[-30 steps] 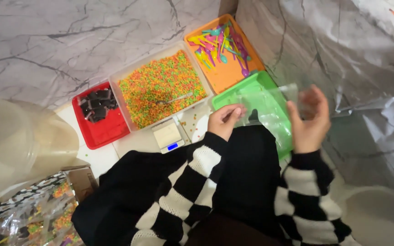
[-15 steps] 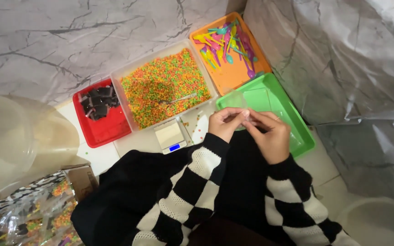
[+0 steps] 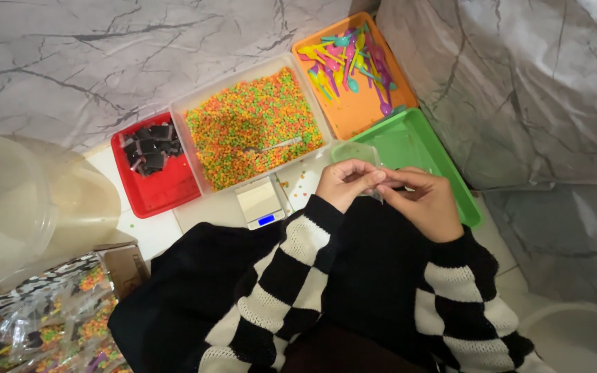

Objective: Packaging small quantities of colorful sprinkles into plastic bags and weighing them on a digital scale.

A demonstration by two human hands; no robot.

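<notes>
My left hand (image 3: 345, 183) and my right hand (image 3: 421, 202) meet over the near edge of a green tray (image 3: 443, 162). Together they pinch a small clear plastic bag (image 3: 355, 153), thumbs and fingertips on its lower edge. Both sleeves are black with white checks. Beyond my left hand stands a clear tub of small orange, green and yellow pellets (image 3: 257, 124) with a metal spoon (image 3: 274, 146) lying in it. A small digital scale (image 3: 260, 202) sits just left of my left wrist.
An orange tray of coloured plastic spoons (image 3: 357, 65) lies at the back. A red tray with dark square pieces (image 3: 150, 162) is at the left. Large clear plastic containers (image 3: 29, 207) and filled packets (image 3: 43, 324) fill the lower left. Crinkled plastic sheeting (image 3: 519, 90) covers the right.
My right hand, raised open over the green tray a second ago, has come in to my left hand; both now pinch the clear bag, which sits lower.
</notes>
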